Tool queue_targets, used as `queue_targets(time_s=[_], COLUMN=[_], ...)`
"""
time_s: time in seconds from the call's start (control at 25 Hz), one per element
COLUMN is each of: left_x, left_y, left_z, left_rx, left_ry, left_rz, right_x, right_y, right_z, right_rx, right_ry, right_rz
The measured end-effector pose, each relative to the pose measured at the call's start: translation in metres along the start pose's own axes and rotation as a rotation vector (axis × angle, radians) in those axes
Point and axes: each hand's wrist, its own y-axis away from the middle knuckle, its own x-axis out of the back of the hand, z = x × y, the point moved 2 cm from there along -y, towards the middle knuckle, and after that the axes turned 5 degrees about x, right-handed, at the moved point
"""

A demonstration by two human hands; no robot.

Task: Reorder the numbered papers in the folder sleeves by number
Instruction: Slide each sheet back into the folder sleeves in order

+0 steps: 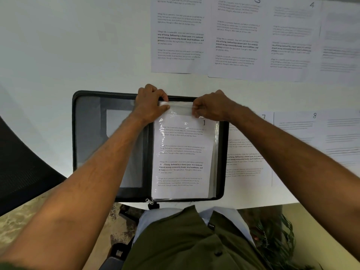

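Both hands, left [151, 102] and right [210, 108], pinch the sleeve [214, 152] mouth over paper 1 [183, 152] in the folder [87, 133] on the bench [58, 45]. Uneven pulling could tear the plastic or crease the sheet.

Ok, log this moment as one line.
left hand: pinches sleeve top | right hand: pinches sleeve top | paper 1: in sleeve | folder: open

Bare table [68, 45] left of folder [85, 133]; loose papers [243, 41] crowd right.
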Motion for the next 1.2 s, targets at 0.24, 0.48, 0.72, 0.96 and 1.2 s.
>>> queue_targets(time_s=[0.24,0.48,0.72,0.96,1.2], left_x=[-0.004,-0.051,-0.09,-0.086,-0.042], left_y=[0.031,0.123,0.208,0.228,0.23], left_z=[0.008,0.007,0.004,0.001,0.007], left_rx=[-0.005,0.008,0.042,0.277,0.451], left_ry=[-0.139,-0.114,-0.04,0.337,0.821], left_rz=[0.019,0.091,-0.016,-0.032,-0.117], right_x=[-0.032,-0.075,-0.142,-0.151,-0.122], right_y=[0.033,0.078,0.131,0.149,0.143], right_z=[0.0,-0.017,-0.039,-0.073,-0.117], right_rx=[-0.06,-0.301,-0.465,-0.412,-0.344], right_ry=[-0.307,-0.928,-1.086,-1.134,-1.342], right_rz=[0.574,0.821,0.613,0.299,0.374])
